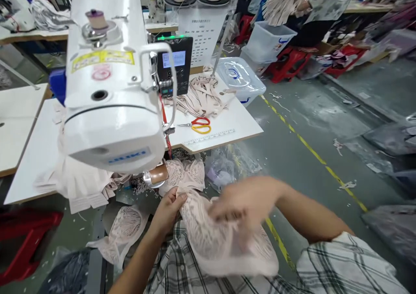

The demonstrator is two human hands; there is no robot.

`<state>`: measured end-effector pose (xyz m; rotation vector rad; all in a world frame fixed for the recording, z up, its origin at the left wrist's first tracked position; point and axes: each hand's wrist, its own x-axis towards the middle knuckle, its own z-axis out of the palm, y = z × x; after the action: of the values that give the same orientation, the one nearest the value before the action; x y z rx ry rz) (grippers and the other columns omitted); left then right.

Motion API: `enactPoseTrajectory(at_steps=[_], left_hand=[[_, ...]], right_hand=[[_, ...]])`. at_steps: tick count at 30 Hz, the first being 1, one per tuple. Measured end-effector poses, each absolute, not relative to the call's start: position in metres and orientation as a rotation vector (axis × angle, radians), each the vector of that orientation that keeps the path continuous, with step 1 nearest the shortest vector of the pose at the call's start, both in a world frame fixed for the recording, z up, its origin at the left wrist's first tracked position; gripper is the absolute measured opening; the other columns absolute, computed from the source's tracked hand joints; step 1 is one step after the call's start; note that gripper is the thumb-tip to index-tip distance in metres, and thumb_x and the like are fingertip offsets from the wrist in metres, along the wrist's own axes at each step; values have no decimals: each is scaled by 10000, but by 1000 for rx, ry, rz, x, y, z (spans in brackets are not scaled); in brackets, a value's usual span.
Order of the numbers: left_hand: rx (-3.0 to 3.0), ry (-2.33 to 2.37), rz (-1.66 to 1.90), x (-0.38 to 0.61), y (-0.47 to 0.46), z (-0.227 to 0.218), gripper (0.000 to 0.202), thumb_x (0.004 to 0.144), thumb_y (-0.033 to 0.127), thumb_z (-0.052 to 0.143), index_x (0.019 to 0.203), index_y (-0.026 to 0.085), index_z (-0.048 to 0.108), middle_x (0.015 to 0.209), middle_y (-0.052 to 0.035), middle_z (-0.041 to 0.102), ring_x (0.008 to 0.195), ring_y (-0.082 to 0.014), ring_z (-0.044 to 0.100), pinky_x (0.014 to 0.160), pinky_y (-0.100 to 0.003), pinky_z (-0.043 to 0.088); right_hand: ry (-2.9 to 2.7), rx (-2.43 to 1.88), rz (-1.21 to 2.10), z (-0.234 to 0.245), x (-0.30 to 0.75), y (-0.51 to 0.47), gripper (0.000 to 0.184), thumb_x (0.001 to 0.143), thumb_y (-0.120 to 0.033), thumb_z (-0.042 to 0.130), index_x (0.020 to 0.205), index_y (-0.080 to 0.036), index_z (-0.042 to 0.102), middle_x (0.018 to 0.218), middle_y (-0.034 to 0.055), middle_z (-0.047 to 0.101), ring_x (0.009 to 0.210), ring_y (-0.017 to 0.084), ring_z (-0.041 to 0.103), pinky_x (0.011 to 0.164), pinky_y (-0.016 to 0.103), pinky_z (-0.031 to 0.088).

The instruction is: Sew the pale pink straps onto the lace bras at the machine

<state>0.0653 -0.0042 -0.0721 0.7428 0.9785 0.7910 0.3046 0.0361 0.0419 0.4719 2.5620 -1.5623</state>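
Observation:
A pale pink lace garment piece (224, 246) lies across my lap. My left hand (169, 209) pinches its upper left edge, fingers closed on the fabric. My right hand (247, 201) is over the piece's top, blurred by motion, so its fingers are unclear. Just above, another lace piece (185, 172) sits under the head of a white sewing machine (110, 77), beside a copper-coloured cylinder (158, 174). A further lace piece (121, 233) hangs at the lower left.
Red and yellow scissors (198, 125) and a heap of pink strips (203, 97) lie on the white table (234, 121). A control panel (173, 66) stands behind the machine. Clear plastic bins (240, 79) sit on the floor. A red stool (22, 242) is at left.

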Motion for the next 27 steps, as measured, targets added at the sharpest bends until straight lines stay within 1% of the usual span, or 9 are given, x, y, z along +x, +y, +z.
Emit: enactPoseTrajectory(at_steps=[2,4,7,11,14,16,20,22,27], left_hand=[[744,1108,838,68,-3,-71,364,713,469,807,806,156,647,735,-9,642,689,-136,564,689,-236,446],[738,1158,837,68,-6,-68,366,756,501,763,797,160,635,720,-7,631,684,-137,554,673,-236,436],[754,1156,755,67,-12,-62,405,764,536,747,749,160,599,672,5,584,629,-116,502,624,-226,403],[768,1194,688,63,-13,-57,496,697,575,787,685,174,494,590,56,444,550,-75,359,550,-203,308],[866,1215,760,58,-15,-51,511,761,559,733,682,206,372,604,69,361,554,-80,302,538,-209,275],[1061,1269,784,56,-21,-46,462,844,513,656,694,219,332,599,70,337,542,-89,295,528,-223,265],[1622,1386,645,52,-28,-51,218,938,404,533,833,227,464,623,41,464,524,-115,398,534,-262,296],[1805,1437,566,43,-26,-72,147,930,363,537,912,218,530,757,-16,588,631,-150,523,607,-282,379],[1798,1456,502,5,-27,-149,253,765,298,716,970,184,621,1069,-132,656,1037,-293,600,909,-414,464]], right_hand=[[2740,1165,-1310,27,323,89,273,932,-434,540,974,-200,674,855,21,682,729,147,582,680,256,427],[2715,2173,-643,10,334,155,247,927,-343,535,1022,-169,682,953,79,692,835,203,600,751,310,445],[2652,2512,-369,-8,340,248,399,892,-199,519,1252,-49,605,1249,236,592,1114,313,530,946,440,396],[2806,2419,-433,-18,342,313,213,809,-162,614,953,-57,730,1111,201,670,1094,297,542,1016,440,365],[2978,2420,-452,-17,340,306,227,911,-227,524,954,-104,710,1097,146,692,1068,243,578,1011,402,397],[3236,2475,-585,-10,333,275,256,971,-308,471,1019,-154,670,1042,88,699,996,203,618,936,370,455],[3416,2218,-1379,5,309,171,233,949,-435,564,1044,-230,619,764,-7,653,612,123,579,622,275,461],[3135,1922,-1663,1,297,118,287,914,-457,616,1105,-251,560,754,-8,671,527,121,534,516,260,403],[2792,1373,-1486,-36,278,33,264,921,-431,594,808,-218,489,640,-28,563,536,112,476,526,252,313]])
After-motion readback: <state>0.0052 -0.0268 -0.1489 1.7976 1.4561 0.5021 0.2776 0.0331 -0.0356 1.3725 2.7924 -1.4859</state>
